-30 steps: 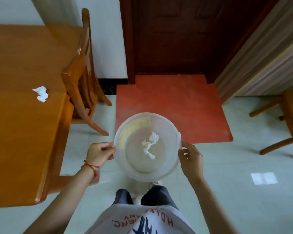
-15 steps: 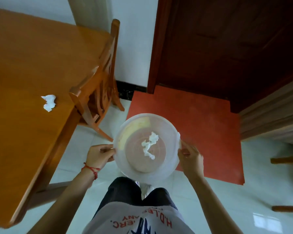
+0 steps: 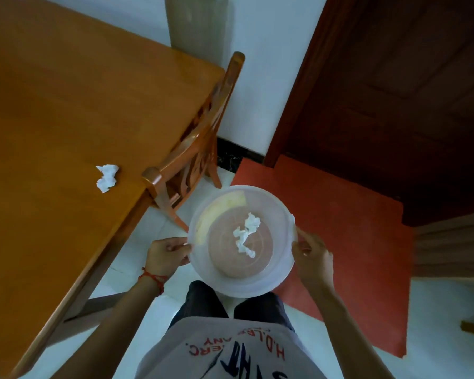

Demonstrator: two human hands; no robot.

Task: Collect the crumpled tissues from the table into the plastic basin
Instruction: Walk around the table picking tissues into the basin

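Note:
I hold a round translucent plastic basin (image 3: pixel 281 272) in front of my body, above the floor. My left hand (image 3: pixel 167 255) grips its left rim and my right hand (image 3: pixel 312 255) grips its right rim. White crumpled tissues (image 3: pixel 246 234) lie on the basin's bottom. One more crumpled white tissue (image 3: pixel 107 177) rests on the orange wooden table (image 3: pixel 52 119) at my left, near the table's right edge and well apart from the basin.
A wooden chair (image 3: pixel 195 149) stands pushed against the table's right side, between the table and the basin. A dark red door (image 3: pixel 394 91) and a red mat (image 3: pixel 340 228) lie ahead to the right. The floor is pale tile.
The view has swung left, bringing more of the table and the chair towards the centre. Both hands still hold the basin, with its tissues unmoved.

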